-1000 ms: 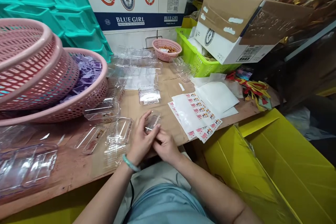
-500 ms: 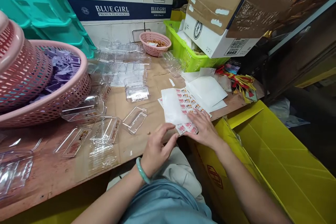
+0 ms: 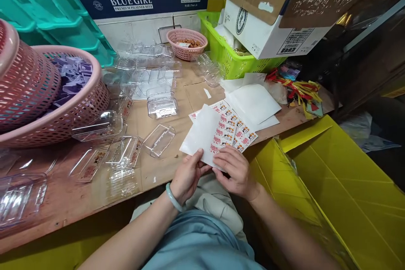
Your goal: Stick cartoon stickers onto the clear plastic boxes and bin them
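Note:
A sticker sheet (image 3: pixel 202 131), partly blank white and partly printed with small cat figures and red lettering, is tilted at the table's front edge. My left hand (image 3: pixel 189 177), with a pale green bangle on the wrist, pinches its lower left corner between thumb and fingers. My right hand (image 3: pixel 234 171) has its fingers bent over the sheet's lower right edge, the thumb beneath. Under it lies another printed sticker sheet (image 3: pixel 245 131). To the left sits a clear plastic case (image 3: pixel 159 140), apart from both hands.
Several clear cases lie left, some bearing stickers (image 3: pixel 95 164). A pink basket (image 3: pixel 95 88) holds purple pieces; a smaller pink basket (image 3: pixel 186 52) stands at the back. White sheets (image 3: pixel 255 103) lie right, before a green crate (image 3: pixel 236 65). A yellow box (image 3: pixel 348 190) stands below the table's right side.
My left hand has closed on the sheet's corner, and the sheet has turned and shifted toward me. My right hand has drawn back from lying flat and curled over its edge.

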### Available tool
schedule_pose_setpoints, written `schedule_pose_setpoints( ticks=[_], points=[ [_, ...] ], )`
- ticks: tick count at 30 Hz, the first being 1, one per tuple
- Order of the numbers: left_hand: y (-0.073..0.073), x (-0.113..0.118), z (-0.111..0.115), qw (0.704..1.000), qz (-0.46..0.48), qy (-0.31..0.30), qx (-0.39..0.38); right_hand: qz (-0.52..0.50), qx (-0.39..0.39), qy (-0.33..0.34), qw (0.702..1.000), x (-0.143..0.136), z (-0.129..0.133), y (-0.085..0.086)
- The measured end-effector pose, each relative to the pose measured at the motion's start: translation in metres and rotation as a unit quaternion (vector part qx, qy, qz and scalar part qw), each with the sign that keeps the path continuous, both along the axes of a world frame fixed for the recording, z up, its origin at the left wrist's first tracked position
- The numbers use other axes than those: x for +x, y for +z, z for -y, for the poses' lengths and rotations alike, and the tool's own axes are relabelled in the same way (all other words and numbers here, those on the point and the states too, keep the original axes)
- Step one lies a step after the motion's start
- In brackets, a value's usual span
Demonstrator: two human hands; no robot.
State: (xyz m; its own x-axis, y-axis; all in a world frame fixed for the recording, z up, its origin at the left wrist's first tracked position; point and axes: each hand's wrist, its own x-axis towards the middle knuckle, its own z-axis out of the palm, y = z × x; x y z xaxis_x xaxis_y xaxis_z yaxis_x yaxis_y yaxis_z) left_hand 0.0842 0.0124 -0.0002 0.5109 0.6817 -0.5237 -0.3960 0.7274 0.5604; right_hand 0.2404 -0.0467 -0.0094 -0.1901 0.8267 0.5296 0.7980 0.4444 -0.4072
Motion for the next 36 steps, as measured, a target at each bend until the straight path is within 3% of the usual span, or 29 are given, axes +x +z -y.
schedule_pose_setpoints(
  ticks=[4,6,12,15,19,22,24,26,27,28,30,33,35,36],
  points=[
    [-0.005,0.011,-0.005,0.998,0.016,0.059,-0.003,-0.092,-0.019,-0.134,0.987,-0.016,-0.009,0.001],
    [-0.007,0.014,-0.005,0.998,0.022,0.063,0.0,-0.098,-0.032,-0.161,0.982,-0.02,-0.014,-0.003],
    [-0.004,0.02,-0.007,0.998,0.016,0.045,0.033,-0.126,-0.028,-0.175,0.976,-0.019,-0.021,-0.01],
    [-0.001,0.021,-0.01,0.997,-0.003,0.036,0.062,-0.202,-0.029,-0.17,0.964,-0.017,-0.023,-0.009],
    [-0.003,0.021,-0.011,0.997,-0.034,0.02,0.073,-0.327,-0.056,-0.176,0.927,-0.02,-0.026,-0.008],
    [-0.006,0.024,-0.012,0.997,-0.034,0.012,0.067,-0.437,-0.079,-0.208,0.871,-0.016,-0.033,-0.012],
    [-0.008,0.029,-0.016,0.998,-0.033,0.037,0.05,-0.551,-0.062,-0.251,0.794,-0.003,-0.042,-0.013],
    [-0.008,0.032,-0.023,0.997,-0.024,0.075,0.025,-0.643,-0.003,-0.286,0.711,0.017,-0.053,-0.01],
    [-0.006,0.033,-0.025,0.996,-0.016,0.085,0.008,-0.662,0.038,-0.299,0.687,0.027,-0.057,-0.007],
    [-0.004,0.032,-0.027,0.997,-0.007,0.079,-0.012,-0.657,0.084,-0.312,0.681,0.037,-0.061,-0.002],
    [0.003,0.027,-0.026,0.998,0.009,0.009,-0.06,-0.574,0.175,-0.345,0.721,0.048,-0.063,0.006],
    [0.016,0.012,-0.013,0.987,0.024,-0.133,-0.085,-0.303,0.211,-0.328,0.87,0.04,-0.053,0.013],
    [0.021,0.003,-0.005,0.991,0.028,-0.13,-0.024,-0.114,0.169,-0.228,0.952,0.022,-0.043,0.009],
    [0.022,-0.001,-0.003,0.995,0.023,-0.095,0.02,-0.046,0.148,-0.17,0.973,0.011,-0.039,0.007]
  ],
)
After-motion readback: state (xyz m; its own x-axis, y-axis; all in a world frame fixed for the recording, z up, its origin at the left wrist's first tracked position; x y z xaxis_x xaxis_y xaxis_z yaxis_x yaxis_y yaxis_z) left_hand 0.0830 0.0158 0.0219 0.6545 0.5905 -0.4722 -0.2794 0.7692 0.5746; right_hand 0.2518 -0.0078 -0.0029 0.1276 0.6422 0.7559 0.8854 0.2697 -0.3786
